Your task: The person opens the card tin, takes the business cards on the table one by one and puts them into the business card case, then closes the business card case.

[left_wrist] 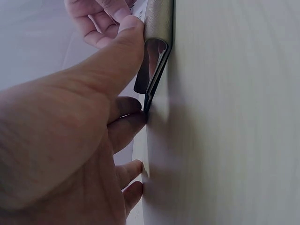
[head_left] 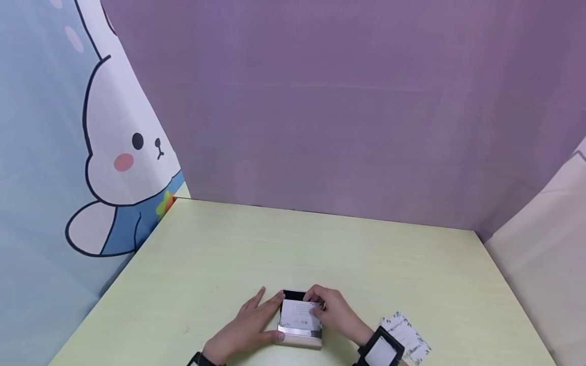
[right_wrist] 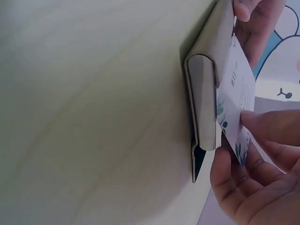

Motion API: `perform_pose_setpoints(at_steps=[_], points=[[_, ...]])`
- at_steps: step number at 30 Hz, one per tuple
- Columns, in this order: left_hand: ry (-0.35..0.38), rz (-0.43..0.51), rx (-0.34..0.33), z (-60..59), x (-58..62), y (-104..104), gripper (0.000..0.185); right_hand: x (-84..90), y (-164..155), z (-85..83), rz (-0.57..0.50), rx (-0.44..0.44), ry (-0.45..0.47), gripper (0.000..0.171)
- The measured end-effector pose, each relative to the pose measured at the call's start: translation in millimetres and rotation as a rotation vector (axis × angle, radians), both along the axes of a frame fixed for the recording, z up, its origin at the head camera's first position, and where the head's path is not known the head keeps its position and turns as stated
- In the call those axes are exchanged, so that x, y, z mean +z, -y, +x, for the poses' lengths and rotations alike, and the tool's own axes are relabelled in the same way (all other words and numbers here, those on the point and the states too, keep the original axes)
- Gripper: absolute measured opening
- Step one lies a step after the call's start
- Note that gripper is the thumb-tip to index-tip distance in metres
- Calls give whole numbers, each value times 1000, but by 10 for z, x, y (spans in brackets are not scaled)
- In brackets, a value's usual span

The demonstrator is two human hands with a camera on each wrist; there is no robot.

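Right hand (head_left: 336, 312) pinches a card (head_left: 299, 313) over the open case (head_left: 298, 335). Left hand (head_left: 249, 325), fingers spread and straight, braces the case at its 9 o'clock edge, thumb against the near rim. Loose cards (head_left: 407, 338) lie at 3 o'clock on the table (head_left: 320, 244).

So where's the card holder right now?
In the head view, the card holder lies at the table's near edge, between the left hand and right hand.
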State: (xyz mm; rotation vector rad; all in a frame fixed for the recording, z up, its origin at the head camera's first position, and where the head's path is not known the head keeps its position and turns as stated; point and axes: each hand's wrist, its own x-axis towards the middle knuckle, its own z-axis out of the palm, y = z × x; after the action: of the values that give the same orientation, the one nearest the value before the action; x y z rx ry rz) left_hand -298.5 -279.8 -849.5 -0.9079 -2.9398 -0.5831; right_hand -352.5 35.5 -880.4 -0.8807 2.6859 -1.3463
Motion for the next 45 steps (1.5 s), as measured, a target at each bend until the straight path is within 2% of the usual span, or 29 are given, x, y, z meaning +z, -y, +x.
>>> perform_pose_setpoints(at_steps=[4, 6, 9, 14, 19, 23, 28, 31, 33, 34, 37, 39, 41, 45], points=[[3, -1, 9, 147, 396, -88, 98, -24, -3, 31, 37, 2, 8, 38], [3, -20, 16, 201, 549, -118, 97, -61, -12, 36, 56, 1, 7, 38], [3, -18, 12, 226, 613, -134, 96, -132, -21, 46, 94, -3, 9, 36], [4, -6, 5, 157, 427, -107, 97, -126, -28, 112, 151, 38, 48, 33], [4, -29, 10, 92, 258, -87, 99, 12, -20, 215, 182, 74, -5, 31], [-7, -40, 2, 94, 254, -95, 99, 107, -19, 275, 192, 76, -40, 28], [0, -40, 12, 148, 396, -132, 98, 122, -30, 288, 210, 77, -45, 30], [-6, -42, 16, 129, 333, -121, 99, 82, -79, 266, 182, 63, -43, 37], [-29, -46, 10, 60, 144, -83, 100, 71, -160, 261, 159, 41, -32, 41], [-41, -45, 5, 20, 31, -60, 101, 123, -210, 281, 147, 27, -25, 43], [-73, -69, -4, -39, -114, -33, 102, 203, -419, 325, 141, -31, 4, 46], [-70, -73, -6, -46, -121, -35, 102, 285, -595, 362, 139, -62, 9, 45], [-70, -66, -2, -29, -70, -51, 102, 345, -779, 404, 149, -95, 15, 45], [-63, -26, -1, -46, -118, -52, 102, 645, -1126, 571, 161, -148, 29, 44]])
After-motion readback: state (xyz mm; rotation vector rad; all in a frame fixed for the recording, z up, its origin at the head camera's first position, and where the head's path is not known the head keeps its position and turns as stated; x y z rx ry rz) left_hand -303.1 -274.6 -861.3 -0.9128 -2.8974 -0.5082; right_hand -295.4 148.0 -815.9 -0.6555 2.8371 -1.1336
